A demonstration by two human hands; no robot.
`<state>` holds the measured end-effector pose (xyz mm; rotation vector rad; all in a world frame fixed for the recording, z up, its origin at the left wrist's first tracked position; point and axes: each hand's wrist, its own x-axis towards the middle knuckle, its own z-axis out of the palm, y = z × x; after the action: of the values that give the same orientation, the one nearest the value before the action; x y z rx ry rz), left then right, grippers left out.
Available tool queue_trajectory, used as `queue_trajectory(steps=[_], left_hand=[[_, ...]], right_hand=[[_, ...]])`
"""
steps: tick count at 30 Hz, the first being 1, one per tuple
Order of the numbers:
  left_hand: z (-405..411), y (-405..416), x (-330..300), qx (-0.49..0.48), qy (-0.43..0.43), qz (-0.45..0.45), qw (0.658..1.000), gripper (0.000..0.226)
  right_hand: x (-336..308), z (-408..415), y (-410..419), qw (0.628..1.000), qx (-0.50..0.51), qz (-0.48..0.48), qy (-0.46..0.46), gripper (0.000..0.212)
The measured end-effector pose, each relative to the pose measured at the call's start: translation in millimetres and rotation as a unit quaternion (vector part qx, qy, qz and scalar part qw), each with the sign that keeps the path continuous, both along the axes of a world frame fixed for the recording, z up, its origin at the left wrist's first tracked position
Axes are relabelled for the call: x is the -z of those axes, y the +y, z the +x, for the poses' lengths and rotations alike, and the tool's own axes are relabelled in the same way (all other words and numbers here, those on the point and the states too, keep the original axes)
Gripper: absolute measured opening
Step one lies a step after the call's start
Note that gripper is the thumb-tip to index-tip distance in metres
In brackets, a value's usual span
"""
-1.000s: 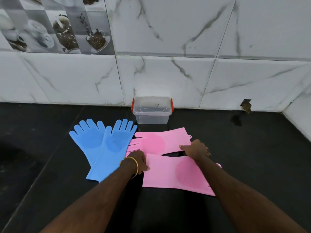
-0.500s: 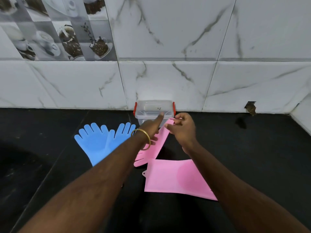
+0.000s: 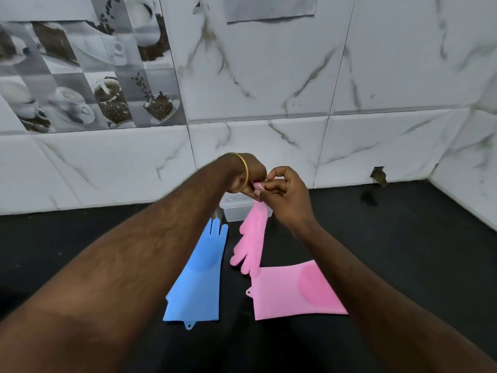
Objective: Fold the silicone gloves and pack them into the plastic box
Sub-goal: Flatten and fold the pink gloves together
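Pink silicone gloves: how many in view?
2. One pink silicone glove hangs pinched by both hands above the counter; the other pink silicone glove lies flat on the black counter, partly under the right forearm.

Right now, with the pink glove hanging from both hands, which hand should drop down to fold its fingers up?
Probably the left hand. The hanging pink glove dangles its finger end toward the left side, while the right hand visibly pinches the cuff and could keep holding it.
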<state>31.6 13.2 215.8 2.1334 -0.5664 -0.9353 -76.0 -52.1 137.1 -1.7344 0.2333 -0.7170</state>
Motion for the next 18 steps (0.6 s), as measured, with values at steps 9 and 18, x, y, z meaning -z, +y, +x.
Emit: queue_trajectory(steps=[9,18], left_hand=[[-15,-5,-30,0.026,-0.112,-0.156,0.981,0.026],[-25,-3,-50,0.024,-0.114,-0.238,0.964,0.015]], right_hand=[[21,-33,88,0.976,0.072,-0.178,-0.107,0.02],[4,8,1,0.977,0.076,0.137,0.147,0.066]])
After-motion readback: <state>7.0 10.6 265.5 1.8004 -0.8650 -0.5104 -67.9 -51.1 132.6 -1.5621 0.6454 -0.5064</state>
